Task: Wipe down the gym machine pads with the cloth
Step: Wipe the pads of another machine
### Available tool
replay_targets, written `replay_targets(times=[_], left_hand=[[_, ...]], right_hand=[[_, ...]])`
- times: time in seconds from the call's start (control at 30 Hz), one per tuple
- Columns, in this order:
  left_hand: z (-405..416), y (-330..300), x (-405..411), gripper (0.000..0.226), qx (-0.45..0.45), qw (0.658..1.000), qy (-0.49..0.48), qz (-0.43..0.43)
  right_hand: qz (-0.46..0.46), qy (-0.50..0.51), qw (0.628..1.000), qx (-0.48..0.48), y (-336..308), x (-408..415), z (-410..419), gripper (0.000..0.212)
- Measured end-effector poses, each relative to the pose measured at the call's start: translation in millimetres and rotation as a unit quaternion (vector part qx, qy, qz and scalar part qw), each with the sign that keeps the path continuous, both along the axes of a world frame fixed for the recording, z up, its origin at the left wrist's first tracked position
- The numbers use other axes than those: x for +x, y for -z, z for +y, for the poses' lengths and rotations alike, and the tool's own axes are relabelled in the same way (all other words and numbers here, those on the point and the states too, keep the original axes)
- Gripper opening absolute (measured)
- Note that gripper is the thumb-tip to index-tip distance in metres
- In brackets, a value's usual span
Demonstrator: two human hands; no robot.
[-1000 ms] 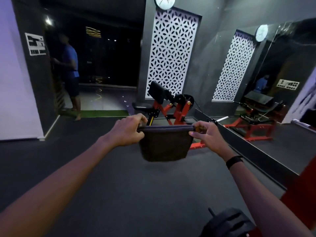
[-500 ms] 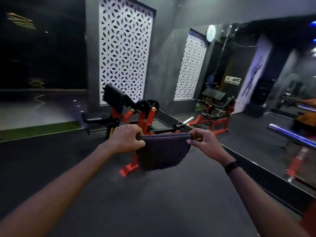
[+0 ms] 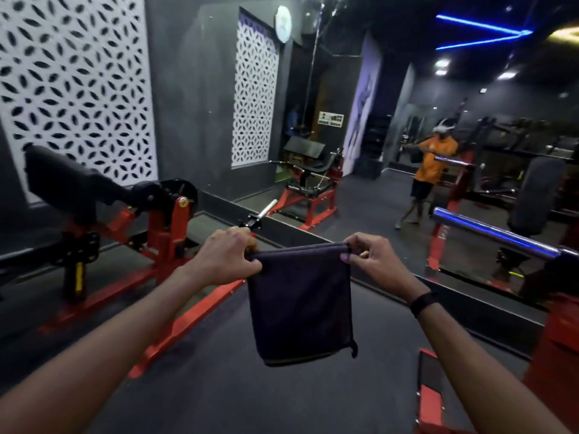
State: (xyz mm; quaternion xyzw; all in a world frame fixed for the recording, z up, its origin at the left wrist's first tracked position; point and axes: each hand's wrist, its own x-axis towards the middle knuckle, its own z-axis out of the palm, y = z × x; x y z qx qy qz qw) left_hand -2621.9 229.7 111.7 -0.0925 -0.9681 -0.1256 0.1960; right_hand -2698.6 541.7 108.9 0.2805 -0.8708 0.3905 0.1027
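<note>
A dark folded cloth (image 3: 302, 303) hangs in front of me, stretched between both hands. My left hand (image 3: 227, 256) grips its top left corner and my right hand (image 3: 374, 260) pinches the top right corner. To the left stands a red-framed gym machine (image 3: 159, 233) with a black angled pad (image 3: 67, 180) at its upper left. Neither hand touches the machine, and the cloth hangs apart from the pad.
A wall mirror (image 3: 407, 151) on the right reflects a person in an orange shirt and more machines. A chrome bar (image 3: 488, 233) juts in from the right, with a red frame (image 3: 551, 355) below it. Dark rubber floor (image 3: 219, 386) lies underfoot. White patterned panels line the wall.
The view has swung right and closer to the machine, which has shifted to the left. Both hands keep holding the cloth by its top corners.
</note>
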Motion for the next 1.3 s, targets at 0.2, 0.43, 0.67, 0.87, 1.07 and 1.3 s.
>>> replay_targets(times=[0.2,0.43,0.67,0.87,1.07,1.3], left_hand=[[1,-53,-156,0.044,-0.043,0.998,0.043,0.013],[5,-13,-309,0.036,-0.053,0.994,0.087,-0.04],[7,34,-470,0.021,-0.039,0.98,0.135,-0.143],[24,22,-628,0.022,-0.013,0.975,0.181,-0.125],[80,16,-765,0.023,0.053,0.972,0.221,-0.054],[182,42,-887,0.018,0.054,0.954,0.292,-0.038]], right_hand=[[0.017,0.059,0.998,0.012,-26,-126,10,0.027],[-0.008,0.098,0.995,0.029,-9,-253,17,0.014],[-0.031,0.127,0.989,0.076,26,-388,27,0.028],[-0.026,0.183,0.977,0.102,14,-517,47,0.022],[0.0,0.289,0.956,0.059,15,-599,84,0.02],[-0.022,0.403,0.915,-0.006,46,-690,164,0.019]])
